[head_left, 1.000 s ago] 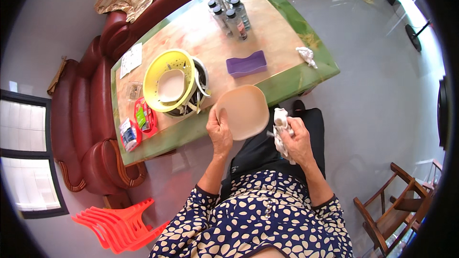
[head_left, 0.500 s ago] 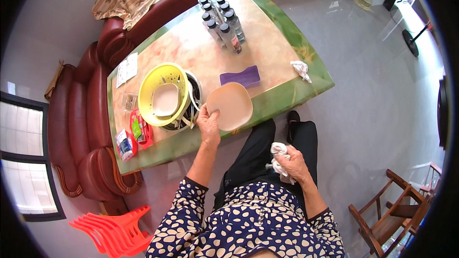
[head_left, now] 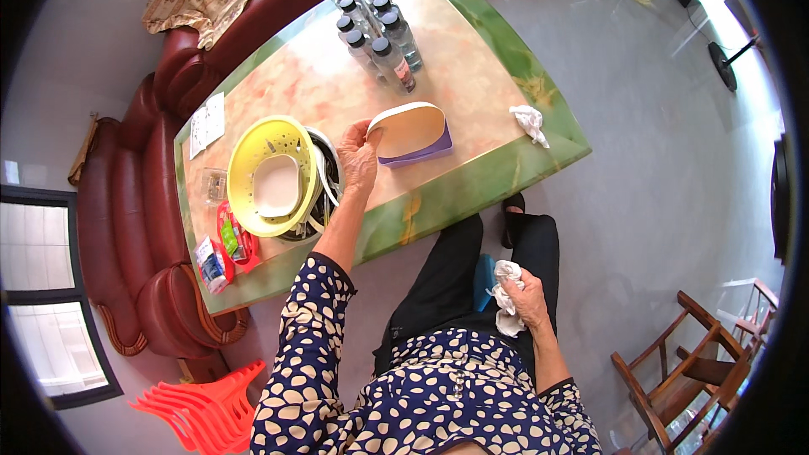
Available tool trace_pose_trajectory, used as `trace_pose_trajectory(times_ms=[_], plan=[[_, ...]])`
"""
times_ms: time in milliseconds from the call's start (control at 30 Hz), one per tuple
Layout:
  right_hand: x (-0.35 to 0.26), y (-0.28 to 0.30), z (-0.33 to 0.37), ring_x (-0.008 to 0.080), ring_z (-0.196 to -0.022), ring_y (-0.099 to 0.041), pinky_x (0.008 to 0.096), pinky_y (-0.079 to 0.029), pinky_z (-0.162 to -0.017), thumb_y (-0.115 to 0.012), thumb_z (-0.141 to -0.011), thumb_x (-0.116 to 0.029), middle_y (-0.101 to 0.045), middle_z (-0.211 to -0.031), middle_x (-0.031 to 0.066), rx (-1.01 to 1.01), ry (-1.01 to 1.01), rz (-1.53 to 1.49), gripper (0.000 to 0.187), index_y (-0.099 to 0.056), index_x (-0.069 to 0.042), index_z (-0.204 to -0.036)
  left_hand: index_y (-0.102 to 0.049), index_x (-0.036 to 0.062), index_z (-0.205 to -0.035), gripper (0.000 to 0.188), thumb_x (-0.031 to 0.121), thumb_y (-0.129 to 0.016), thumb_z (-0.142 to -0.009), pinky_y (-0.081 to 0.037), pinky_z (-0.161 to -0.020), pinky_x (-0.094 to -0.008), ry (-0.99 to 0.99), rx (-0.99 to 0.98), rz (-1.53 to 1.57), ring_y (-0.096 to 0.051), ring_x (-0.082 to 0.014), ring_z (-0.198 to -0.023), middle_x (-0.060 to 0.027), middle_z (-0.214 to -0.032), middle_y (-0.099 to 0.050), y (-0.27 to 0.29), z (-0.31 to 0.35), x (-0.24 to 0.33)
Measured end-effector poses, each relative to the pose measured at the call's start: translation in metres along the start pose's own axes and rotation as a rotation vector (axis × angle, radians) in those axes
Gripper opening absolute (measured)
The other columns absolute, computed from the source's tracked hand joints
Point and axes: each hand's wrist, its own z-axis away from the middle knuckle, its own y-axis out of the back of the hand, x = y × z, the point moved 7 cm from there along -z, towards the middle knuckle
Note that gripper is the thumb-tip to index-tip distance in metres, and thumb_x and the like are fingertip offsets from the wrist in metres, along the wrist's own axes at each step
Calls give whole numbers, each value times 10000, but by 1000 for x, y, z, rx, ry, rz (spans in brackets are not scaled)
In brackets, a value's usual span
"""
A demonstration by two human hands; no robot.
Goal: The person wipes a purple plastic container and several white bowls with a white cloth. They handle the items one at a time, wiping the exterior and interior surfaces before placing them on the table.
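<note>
My left hand [head_left: 359,157] grips the left edge of a beige rounded-square plate [head_left: 412,131]. The plate is tilted on edge above a purple holder [head_left: 421,158] on the table; whether the two touch I cannot tell. Over my lap, my right hand [head_left: 526,297] is closed round a crumpled white cloth [head_left: 507,274]. Left of my left hand, a yellow colander [head_left: 244,152] with a beige square bowl [head_left: 276,186] inside rests on a pot holding utensils, partly hidden by the colander.
Several black-capped clear bottles [head_left: 389,66] stand towards the far side of the green-edged table [head_left: 472,170]. A white crumpled cloth [head_left: 529,122] lies near its right edge. Small packets in a red basket [head_left: 238,236] sit at the left. Red stools [head_left: 202,409] and a wooden chair [head_left: 687,362] flank me.
My left hand has moved the plate forward and tipped it up over the purple holder. My right hand has stayed low with the cloth, and a blue thing now shows beside it.
</note>
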Motion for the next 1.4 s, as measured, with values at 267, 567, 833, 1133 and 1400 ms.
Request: trace_pose_trajectory(times_ms=[267,567,833,1133,1400], plan=[[-5,-3,-8,82,-744,-619,227,-509,-671,-646,-888,-155,-668,-908,26,-58,-87,-190,276,-630,-1,-1116,-622,-7,-992,148,45,-668,-861,-464,-791,-233,7,49,-24,-595,-91,-840,-33,-892,-663,-5,-10,-37],[-11,-9,-12,85,-750,-624,227,-511,-672,-645,-884,-163,-673,-915,37,-39,-113,-149,292,-629,-2,-1127,-613,-14,-1014,157,75,-646,-889,-452,-813,-237,-10,66,14,-589,-86,-859,-28,-910,-661,-3,-13,-51],[-15,-10,-15,90,-753,-627,229,-512,-667,-642,-886,-156,-673,-918,39,-31,-124,-114,288,-629,-2,-1129,-595,7,-1081,188,75,-618,-907,-440,-851,-244,-35,85,-41,-587,-102,-932,-33,-969,-654,0,-11,-67],[-10,-10,-16,80,-684,-624,212,-505,-611,-629,-884,-122,-675,-866,27,-13,-89,-106,258,-642,-6,-1115,-442,25,-1327,626,59,-721,-768,-307,-1078,-417,-448,166,-571,-390,-345,-1315,-175,-1371,-464,1,32,46],[-15,-17,-15,66,-623,-594,210,-488,-560,-614,-886,-126,-662,-809,18,-37,-44,-35,239,-639,-7,-1093,-481,112,-1211,590,256,-764,-714,-326,-970,-486,-142,438,-1168,-456,-344,-1117,-128,-1181,-520,164,32,56]])
